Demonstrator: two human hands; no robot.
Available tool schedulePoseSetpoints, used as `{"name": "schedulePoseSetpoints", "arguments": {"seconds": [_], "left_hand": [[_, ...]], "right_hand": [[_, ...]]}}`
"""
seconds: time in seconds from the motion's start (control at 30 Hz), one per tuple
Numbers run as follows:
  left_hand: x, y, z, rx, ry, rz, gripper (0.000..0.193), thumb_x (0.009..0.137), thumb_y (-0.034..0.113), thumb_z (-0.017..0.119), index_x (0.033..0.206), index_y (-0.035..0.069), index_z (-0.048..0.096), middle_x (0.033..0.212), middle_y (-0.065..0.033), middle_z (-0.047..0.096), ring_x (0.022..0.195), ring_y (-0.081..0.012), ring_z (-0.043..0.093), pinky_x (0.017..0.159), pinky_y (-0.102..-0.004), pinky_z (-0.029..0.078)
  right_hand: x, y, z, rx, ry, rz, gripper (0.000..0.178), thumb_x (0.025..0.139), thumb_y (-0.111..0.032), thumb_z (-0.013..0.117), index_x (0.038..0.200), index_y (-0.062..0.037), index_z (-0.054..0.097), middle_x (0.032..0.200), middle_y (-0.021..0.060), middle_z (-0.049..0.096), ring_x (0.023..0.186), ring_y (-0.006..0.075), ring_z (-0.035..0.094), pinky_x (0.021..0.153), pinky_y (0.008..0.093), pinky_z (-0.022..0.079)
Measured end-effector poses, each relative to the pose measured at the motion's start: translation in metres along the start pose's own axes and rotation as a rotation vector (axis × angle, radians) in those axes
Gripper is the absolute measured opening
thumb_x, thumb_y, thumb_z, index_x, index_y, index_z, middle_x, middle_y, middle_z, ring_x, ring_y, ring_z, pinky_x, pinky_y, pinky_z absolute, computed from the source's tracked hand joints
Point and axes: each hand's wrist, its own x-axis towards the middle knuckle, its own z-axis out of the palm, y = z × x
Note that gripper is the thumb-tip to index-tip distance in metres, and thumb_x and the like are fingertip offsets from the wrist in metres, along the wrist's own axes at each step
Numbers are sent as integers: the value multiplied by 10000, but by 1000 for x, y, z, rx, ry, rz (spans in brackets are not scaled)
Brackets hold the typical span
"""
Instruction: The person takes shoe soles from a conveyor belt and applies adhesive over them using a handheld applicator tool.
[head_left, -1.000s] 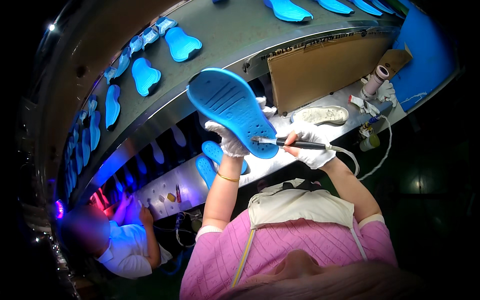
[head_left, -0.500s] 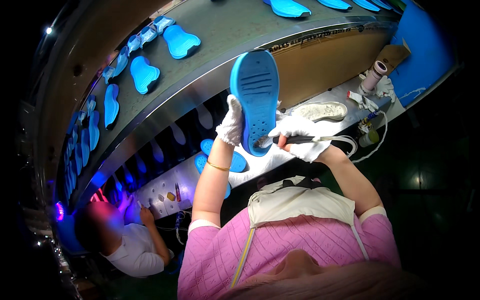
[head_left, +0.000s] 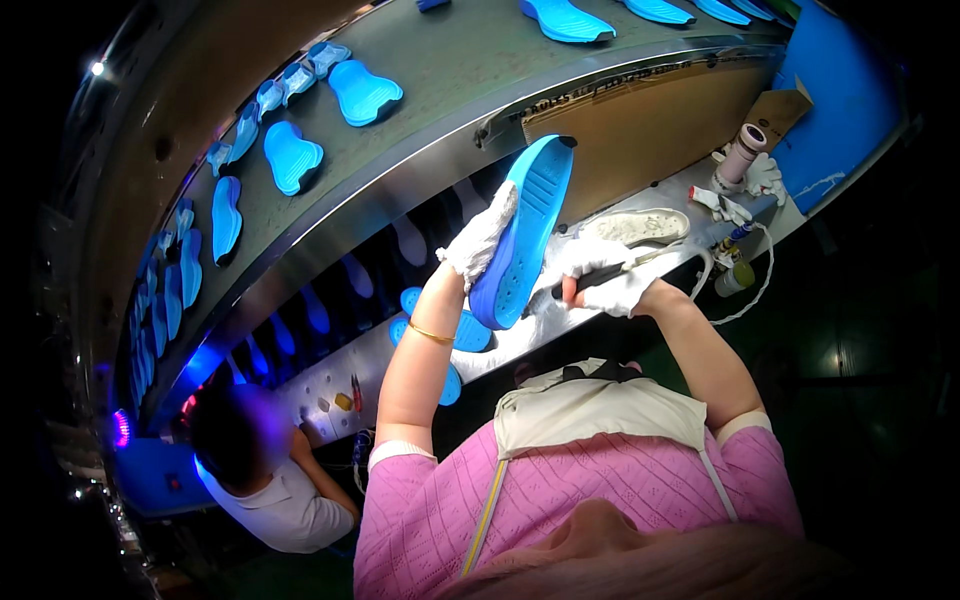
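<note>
Left hand (head_left: 480, 238), white glove, fingers wrapped along the edge of a blue shoe sole (head_left: 522, 232), held on edge above the tabletop (head_left: 660, 195). Right hand (head_left: 600, 280), gloved, fingers closed round a dark-handled tool (head_left: 598, 281) with its tip at the sole's lower side. White sole (head_left: 635, 226) lies flat just behind. Farther back, more blue soles (head_left: 290, 155) sit spaced along the grey conveyor (head_left: 450, 70). Another person (head_left: 260, 470) works lower left.
</note>
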Motion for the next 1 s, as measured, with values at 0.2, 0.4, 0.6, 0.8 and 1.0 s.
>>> {"name": "schedulePoseSetpoints", "arguments": {"seconds": [0.2, 0.4, 0.6, 0.8, 1.0], "left_hand": [[-9, 3, 4, 14, 3, 11, 782, 876, 689, 484, 1334, 55, 507, 1097, -140, 651, 813, -218, 667, 714, -339, 577], [-38, 5, -7, -450, -67, 442, 901, 851, 734, 448, 1401, 22, 401, 1340, -170, 518, 1207, -288, 532, 1025, -451, 451], [-29, -42, -8, -825, -207, -18, 839, 932, 685, 333, 1437, 15, 350, 1384, -176, 487, 1210, -326, 531, 1068, -436, 413], [-30, -93, 45, -1124, -333, 95, 757, 893, 508, 606, 1450, 63, 353, 1402, -200, 467, 1254, -392, 495, 1078, -511, 404], [-20, -83, 66, -1177, -503, 84, 750, 908, 603, 518, 1411, 61, 394, 1307, -175, 544, 1161, -315, 569, 1023, -467, 464]], "right_hand": [[0, -4, -14, -214, 68, -13, 89, 723, 29, 661, 736, -54, 632, 834, 70, 624, 854, 197, 634, 776, 319, 506], [-18, -11, -25, 216, 249, 131, 124, 745, -4, 700, 812, -65, 614, 829, 70, 650, 792, 161, 655, 725, 283, 517], [-24, 12, -5, 407, 468, -23, 163, 823, -8, 730, 926, -27, 606, 875, 78, 693, 736, 98, 644, 683, 224, 520], [-23, 34, 1, 187, 631, -115, 150, 819, -16, 720, 880, -36, 585, 811, 60, 670, 710, 98, 634, 646, 223, 508], [-9, 26, 9, 74, 733, -248, 178, 819, 69, 676, 931, -33, 582, 833, 61, 661, 723, 96, 643, 646, 226, 525]]}}
